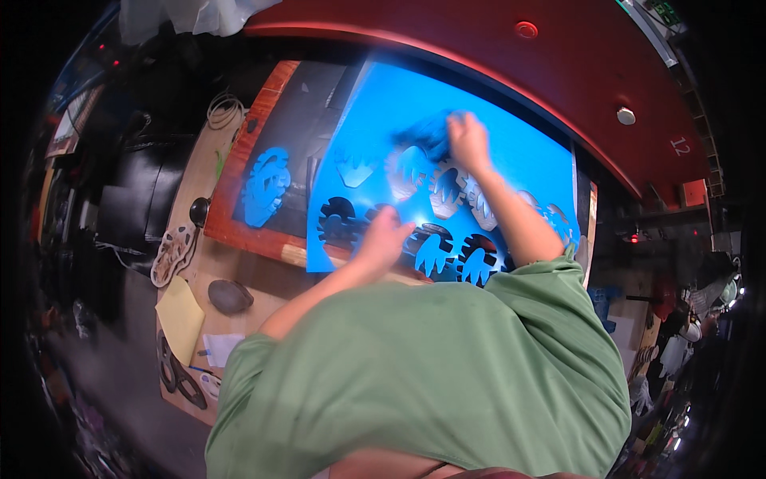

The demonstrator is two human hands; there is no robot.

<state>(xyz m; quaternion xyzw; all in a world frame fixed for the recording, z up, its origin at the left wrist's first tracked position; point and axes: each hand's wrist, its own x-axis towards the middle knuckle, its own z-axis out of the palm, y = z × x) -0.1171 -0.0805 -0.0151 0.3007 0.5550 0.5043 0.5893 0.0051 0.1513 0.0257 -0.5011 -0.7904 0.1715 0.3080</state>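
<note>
A blue sheet (383, 96) lies on a dark board, with several toothed, rounded cut-outs across its near half. My right hand (469, 144) is closed over the sheet's far part, gripping a dark blue piece (423, 137) smeared by motion; its exact form does not show. Near the sheet's front edge hovers my left hand (385, 238), its fingers apart and nothing visible in them, beside the lower cut-outs. Whether it touches the sheet I cannot tell. On the board to the left rests a pile of blue cut pieces (267, 188) with toothed edges.
A red machine beam (495, 40) spans the far side, above the board's orange-red frame (239, 176). Left on the wooden bench are a pale perforated sole-shaped piece (173, 254), a dark rounded object (230, 296), yellow paper (180, 319) and dark looped pieces (182, 379).
</note>
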